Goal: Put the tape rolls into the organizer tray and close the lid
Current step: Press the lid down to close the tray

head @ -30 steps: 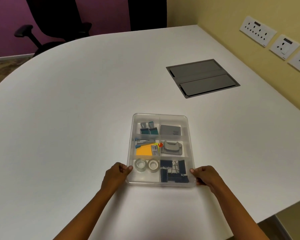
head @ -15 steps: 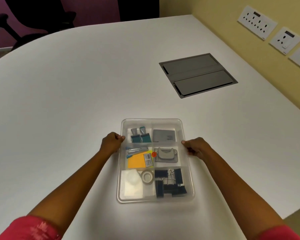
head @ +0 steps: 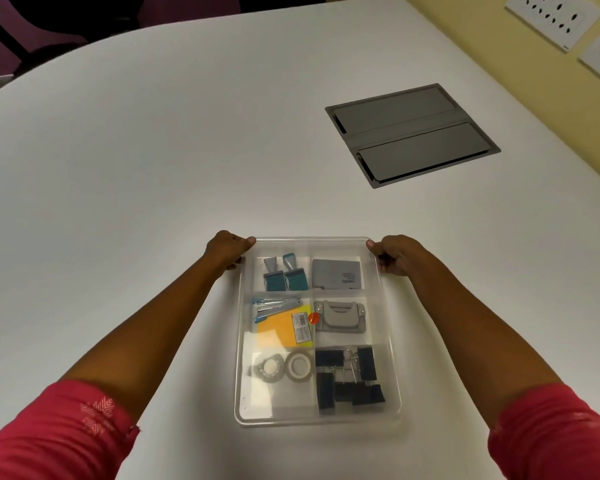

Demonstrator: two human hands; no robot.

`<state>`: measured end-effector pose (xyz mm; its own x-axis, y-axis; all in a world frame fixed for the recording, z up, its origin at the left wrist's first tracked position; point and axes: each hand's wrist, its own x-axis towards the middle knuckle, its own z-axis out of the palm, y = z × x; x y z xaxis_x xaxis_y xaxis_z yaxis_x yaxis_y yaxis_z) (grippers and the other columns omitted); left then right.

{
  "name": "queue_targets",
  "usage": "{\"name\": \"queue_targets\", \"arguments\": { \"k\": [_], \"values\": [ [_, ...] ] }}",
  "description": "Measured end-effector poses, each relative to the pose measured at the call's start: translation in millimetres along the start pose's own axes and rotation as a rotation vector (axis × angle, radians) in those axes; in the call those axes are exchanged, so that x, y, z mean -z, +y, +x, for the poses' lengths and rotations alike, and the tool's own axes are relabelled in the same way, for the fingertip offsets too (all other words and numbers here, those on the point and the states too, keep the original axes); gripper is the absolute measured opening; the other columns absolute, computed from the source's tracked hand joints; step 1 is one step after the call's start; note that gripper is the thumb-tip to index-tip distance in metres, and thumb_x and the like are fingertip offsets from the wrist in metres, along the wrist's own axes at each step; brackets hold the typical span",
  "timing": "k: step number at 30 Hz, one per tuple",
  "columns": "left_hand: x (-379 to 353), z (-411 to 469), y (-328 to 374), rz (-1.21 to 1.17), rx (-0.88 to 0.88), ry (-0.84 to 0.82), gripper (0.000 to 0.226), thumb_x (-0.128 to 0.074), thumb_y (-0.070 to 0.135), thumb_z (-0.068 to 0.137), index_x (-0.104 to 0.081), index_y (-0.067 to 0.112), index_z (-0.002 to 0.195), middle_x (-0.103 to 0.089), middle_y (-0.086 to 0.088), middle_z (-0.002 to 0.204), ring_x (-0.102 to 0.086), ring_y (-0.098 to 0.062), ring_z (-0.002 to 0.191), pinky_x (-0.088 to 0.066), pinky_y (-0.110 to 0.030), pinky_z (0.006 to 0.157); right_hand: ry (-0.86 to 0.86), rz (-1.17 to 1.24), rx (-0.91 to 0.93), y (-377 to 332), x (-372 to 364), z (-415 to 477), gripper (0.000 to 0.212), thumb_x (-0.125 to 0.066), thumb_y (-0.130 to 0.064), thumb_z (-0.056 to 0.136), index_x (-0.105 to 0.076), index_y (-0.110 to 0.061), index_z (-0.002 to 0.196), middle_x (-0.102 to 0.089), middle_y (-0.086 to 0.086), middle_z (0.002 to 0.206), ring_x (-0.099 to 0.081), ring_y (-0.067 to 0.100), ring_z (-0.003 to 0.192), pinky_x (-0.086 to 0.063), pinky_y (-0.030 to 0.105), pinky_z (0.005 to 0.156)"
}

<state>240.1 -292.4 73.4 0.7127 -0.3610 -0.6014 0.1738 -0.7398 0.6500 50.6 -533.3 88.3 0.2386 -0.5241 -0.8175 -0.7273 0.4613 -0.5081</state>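
The white bench [head: 153, 168] ran out wide ahead of me, with a grey cable hatch [head: 411, 135] set into it well off to the right and wall sockets [head: 555, 19] on the yellow wall beyond. The organizer tray [head: 394, 386] lay just in front of me, and both tape rolls [head: 300, 366] sat side by side in its near-left compartment, so I judged the loading done. A clear lid [head: 378, 306] appeared to lie over the tray already (it was see-through, so I could not be sure it was seated all round). My left hand [head: 226, 250] gripped the far-left corner, fingers curled on the rim, and my right hand [head: 394, 255] clenched the far-right corner likewise. What seemed left was pressing those far corners down. Black binder clips [head: 347, 379], a grey stapler [head: 340, 315] and orange sticky notes [head: 278, 329] filled other compartments; nothing blocked the way.
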Motion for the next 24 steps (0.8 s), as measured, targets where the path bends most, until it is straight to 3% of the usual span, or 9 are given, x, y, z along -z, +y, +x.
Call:
{"name": "queue_targets", "arguments": {
  "k": [5,11,13,15,17,19,21,24],
  "values": [
    [-3,8,6,0.048,0.09,0.01,0.036,-0.058,0.03,0.089,-0.047,0.004,0.067,-0.054,-0.017,0.086,-0.047,-0.021,0.059,-0.036,-0.025,0.052,-0.011,0.042,-0.029,0,1,4,0.028,-0.061,-0.011,0.092,-0.05,-0.003,0.067,-0.051,0.005,0.063,-0.043,0.015,0.056,-0.041,0.026,0.051],
    [-3,3,7,-0.035,0.129,0.007,0.034,-0.059,0.029,0.089,-0.046,0.006,0.067,-0.053,-0.017,0.091,-0.046,-0.021,0.061,-0.034,-0.026,0.053,-0.001,0.051,0.003,3,0,2,0.027,-0.062,-0.015,0.092,-0.051,-0.003,0.071,-0.051,0.006,0.064,-0.044,0.015,0.057,-0.041,0.027,0.051],
    [-6,-6,4,0.016,0.03,0.07,0.03,-0.058,0.029,0.089,-0.057,0.003,0.075,-0.059,-0.02,0.095,-0.058,-0.031,0.078,-0.042,-0.03,0.063,0.054,0.028,0.09,8,-3,-1,0.026,-0.067,-0.019,0.088,-0.054,0.0,0.076,-0.055,0.011,0.071,-0.051,0.021,0.064,-0.05,0.031,0.061],
    [-11,-19,-3,0.105,-0.121,0.176,0.03,-0.057,0.027,0.09,-0.065,-0.002,0.098,-0.066,-0.02,0.103,-0.06,-0.035,0.1,-0.044,-0.034,0.08,0.164,-0.058,0.22,19,-6,-7,0.028,-0.07,-0.025,0.086,-0.059,0.0,0.082,-0.06,0.015,0.08,-0.057,0.026,0.075,-0.052,0.038,0.077],
    [-17,-38,-13,0.144,-0.226,0.229,0.034,-0.056,0.02,0.091,-0.06,0.001,0.118,-0.065,-0.02,0.115,-0.058,-0.033,0.107,-0.043,-0.035,0.09,0.243,-0.149,0.32,36,-8,-20,0.027,-0.067,-0.028,0.087,-0.066,-0.001,0.088,-0.062,0.013,0.084,-0.058,0.024,0.08,-0.051,0.038,0.086],
    [-23,-59,-27,0.073,-0.218,0.241,0.04,-0.055,0.016,0.091,-0.053,0.007,0.131,-0.063,-0.018,0.12,-0.058,-0.032,0.11,-0.044,-0.037,0.096,0.243,-0.148,0.344,58,-6,-35,0.019,-0.066,-0.024,0.088,-0.068,-0.005,0.09,-0.064,0.01,0.087,-0.058,0.023,0.082,-0.05,0.04,0.09],
    [-29,-84,-48,-0.002,-0.18,0.22,0.042,-0.055,0.016,0.091,-0.051,0.013,0.132,-0.064,-0.011,0.116,-0.059,-0.026,0.105,-0.045,-0.035,0.094,0.203,-0.113,0.307,87,-2,-52,0.01,-0.065,-0.02,0.088,-0.065,-0.01,0.085,-0.065,0.012,0.088,-0.058,0.024,0.08,-0.051,0.042,0.089],
    [-34,-129,-86,-0.093,-0.099,0.152,0.033,-0.06,0.018,0.088,-0.058,0.016,0.121,-0.063,0.001,0.104,-0.06,-0.02,0.093,-0.047,-0.024,0.078,0.137,-0.072,0.244,134,3,-80,0.014,-0.064,-0.019,0.089,-0.062,-0.011,0.078,-0.063,0.014,0.084,-0.056,0.024,0.075,-0.051,0.041,0.082]
  ]
}}
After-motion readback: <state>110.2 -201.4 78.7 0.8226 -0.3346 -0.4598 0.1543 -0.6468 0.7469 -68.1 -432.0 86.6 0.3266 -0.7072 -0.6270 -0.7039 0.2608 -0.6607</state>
